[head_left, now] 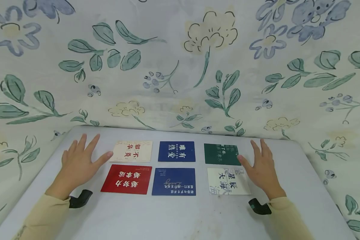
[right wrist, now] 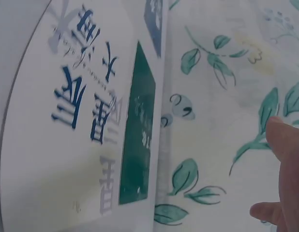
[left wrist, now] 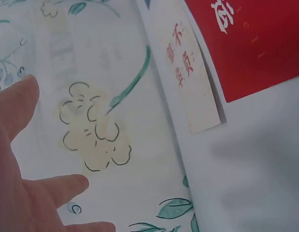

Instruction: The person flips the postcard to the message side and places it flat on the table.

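Observation:
Printed cards lie flat in two rows on a white table. The far row has a cream card with red characters (head_left: 132, 151), a blue card (head_left: 177, 151) and a dark green card (head_left: 221, 154). Nearer are a red card (head_left: 126, 179), a second blue card (head_left: 174, 181) and a white card with dark characters (head_left: 229, 181). My left hand (head_left: 78, 165), fingers spread, is left of the cream and red cards, its thumb tip close to the cream one. My right hand (head_left: 261, 168) has its fingers extended, the thumb tip at the green card's right edge. Neither hand holds anything.
The white table (head_left: 156, 216) has rounded far corners. Behind it hangs a pale cloth (head_left: 174, 96) printed with flowers and leaves. Each wrist wears a black device, one on the left wrist (head_left: 81, 199) and one on the right wrist (head_left: 259, 206).

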The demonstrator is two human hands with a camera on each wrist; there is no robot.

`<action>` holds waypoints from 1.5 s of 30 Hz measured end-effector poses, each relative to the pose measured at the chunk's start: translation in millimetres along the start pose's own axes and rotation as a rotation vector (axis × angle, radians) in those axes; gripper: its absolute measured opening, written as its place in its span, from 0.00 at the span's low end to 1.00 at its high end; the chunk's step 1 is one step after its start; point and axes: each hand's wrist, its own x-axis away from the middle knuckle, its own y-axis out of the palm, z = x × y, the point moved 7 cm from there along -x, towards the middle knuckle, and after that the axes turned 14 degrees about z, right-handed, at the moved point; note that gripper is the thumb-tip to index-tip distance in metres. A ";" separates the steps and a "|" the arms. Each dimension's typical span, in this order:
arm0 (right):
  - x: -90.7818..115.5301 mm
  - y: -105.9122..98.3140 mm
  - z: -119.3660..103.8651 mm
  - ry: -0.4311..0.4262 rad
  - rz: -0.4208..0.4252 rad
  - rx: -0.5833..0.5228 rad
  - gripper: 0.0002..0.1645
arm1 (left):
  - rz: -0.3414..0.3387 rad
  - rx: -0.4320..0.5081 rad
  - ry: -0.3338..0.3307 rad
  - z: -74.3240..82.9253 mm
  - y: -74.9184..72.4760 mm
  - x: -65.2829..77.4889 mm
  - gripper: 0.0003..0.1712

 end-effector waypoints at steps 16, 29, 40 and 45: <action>8.1 23.3 -41.7 -0.021 -0.021 -0.085 0.49 | -0.020 0.035 -0.101 -0.9 9.8 12.7 0.49; 19.5 54.3 -101.3 -0.060 -0.040 -0.179 0.47 | -0.015 0.068 -0.175 3.7 16.5 20.6 0.49; 30.2 74.2 -143.5 -0.078 -0.050 -0.253 0.41 | -0.034 0.083 -0.239 4.0 22.4 27.0 0.48; 38.2 83.8 -164.8 -0.095 -0.104 -0.281 0.41 | -0.047 0.069 -0.253 3.4 23.1 28.5 0.48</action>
